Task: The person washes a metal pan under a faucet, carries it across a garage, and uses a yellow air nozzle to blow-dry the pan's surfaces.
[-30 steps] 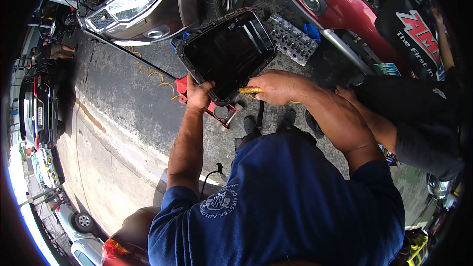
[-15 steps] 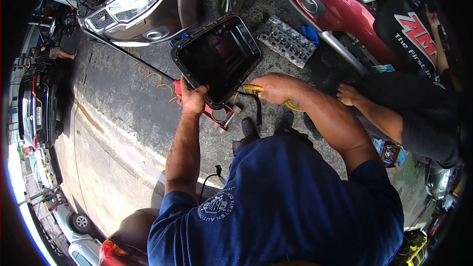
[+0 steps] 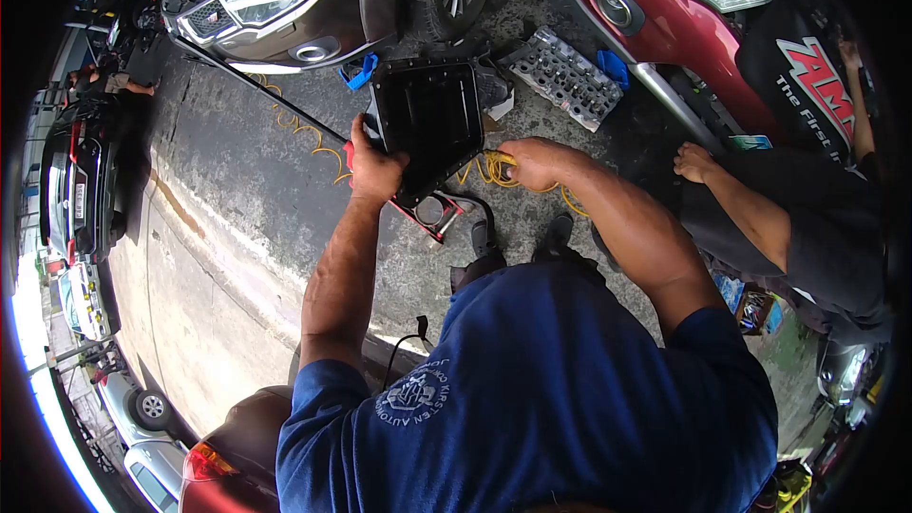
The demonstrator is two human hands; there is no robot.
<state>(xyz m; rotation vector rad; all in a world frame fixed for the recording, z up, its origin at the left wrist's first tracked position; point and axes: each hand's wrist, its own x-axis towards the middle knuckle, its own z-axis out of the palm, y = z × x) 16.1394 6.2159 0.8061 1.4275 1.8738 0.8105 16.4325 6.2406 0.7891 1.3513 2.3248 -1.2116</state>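
Note:
My left hand (image 3: 377,171) is closed on the lower left rim of a black oil pan (image 3: 432,119), thumb over the edge. The pan's hollow side faces me, dark and shiny inside, with a flanged rim. To its right, my right hand (image 3: 534,163) is closed around a yellow coiled air hose (image 3: 492,171), whose loops hang below the fingers. Whether a nozzle sits at the hose's end is hidden. A metal cylinder head (image 3: 567,79) lies on the ground beyond my right hand.
A red floor jack (image 3: 434,216) stands below the pan, its long handle reaching left. Brown-grey (image 3: 328,28) and red (image 3: 655,57) car fronts stand ahead. At right, a co-worker's hand (image 3: 696,162) rests by dark clothing. Blue pieces (image 3: 359,71) lie on the concrete.
The oil pan has turned more upright and dropped slightly in view, with my left hand lower. My right hand has shifted slightly right, still holding the hose. The view has also shifted.

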